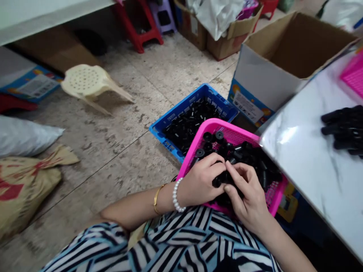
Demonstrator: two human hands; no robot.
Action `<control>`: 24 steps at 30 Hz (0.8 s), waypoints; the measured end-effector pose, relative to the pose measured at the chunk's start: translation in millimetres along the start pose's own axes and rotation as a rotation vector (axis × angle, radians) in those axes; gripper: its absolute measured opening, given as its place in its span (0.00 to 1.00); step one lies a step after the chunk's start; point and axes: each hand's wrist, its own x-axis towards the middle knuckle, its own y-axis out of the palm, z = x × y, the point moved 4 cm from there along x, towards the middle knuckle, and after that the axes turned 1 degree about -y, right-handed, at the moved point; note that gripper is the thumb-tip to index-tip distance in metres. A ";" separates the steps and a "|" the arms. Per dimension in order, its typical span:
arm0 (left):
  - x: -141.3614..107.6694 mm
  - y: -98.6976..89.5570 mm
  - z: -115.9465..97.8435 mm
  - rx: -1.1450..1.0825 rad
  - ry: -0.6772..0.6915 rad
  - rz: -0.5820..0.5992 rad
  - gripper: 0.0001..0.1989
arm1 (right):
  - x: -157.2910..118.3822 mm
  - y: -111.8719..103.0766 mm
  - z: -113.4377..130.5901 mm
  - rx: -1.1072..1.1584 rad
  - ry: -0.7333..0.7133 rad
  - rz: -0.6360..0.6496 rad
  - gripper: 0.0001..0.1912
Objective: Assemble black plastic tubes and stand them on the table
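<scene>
A pink plastic basket (195, 145) full of black plastic parts (241, 151) rests at my lap. Over it my two hands meet. My left hand (202, 179), with a pearl bracelet at the wrist, is curled with its fingers round a small black part (217, 181). From the right, my right hand (248, 190) touches it, thumb and forefinger reaching to the same spot. The lower end of the black part is hidden by the fingers. Behind the basket, a blue crate (177, 113) on the floor holds many small black pieces (190, 121).
At the right, a white marbled table (309, 162) bears a pile of black parts (344, 128) and a pink tray (354, 75). An open carton (252, 71) stands behind it. A cream stool (85, 79), sacks (28, 185) and a red stool (138, 26) are farther left.
</scene>
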 end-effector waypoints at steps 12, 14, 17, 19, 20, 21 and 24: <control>189.4 66.0 -7.8 -0.210 0.102 0.073 0.23 | -27.4 -175.2 -119.1 -0.237 0.397 -0.979 0.23; 224.2 91.6 -0.3 -0.139 0.057 0.054 0.25 | -33.6 -203.7 -151.1 -0.274 0.501 -1.041 0.26; 265.6 132.1 1.6 -0.120 0.033 0.072 0.21 | -42.0 -230.6 -188.1 -0.301 0.639 -1.057 0.26; 285.1 157.3 -1.8 -0.121 0.048 0.094 0.18 | -46.2 -239.1 -205.6 -0.299 0.698 -1.044 0.24; 292.5 168.5 -3.7 -0.118 0.057 0.105 0.17 | -48.0 -241.2 -212.6 -0.296 0.720 -1.038 0.24; 298.3 178.2 -5.5 -0.112 0.063 0.112 0.17 | -49.6 -242.4 -218.4 -0.288 0.736 -1.035 0.26; 307.1 195.7 -8.7 -0.095 0.060 0.113 0.23 | -53.6 -241.6 -229.8 -0.232 0.742 -1.041 0.34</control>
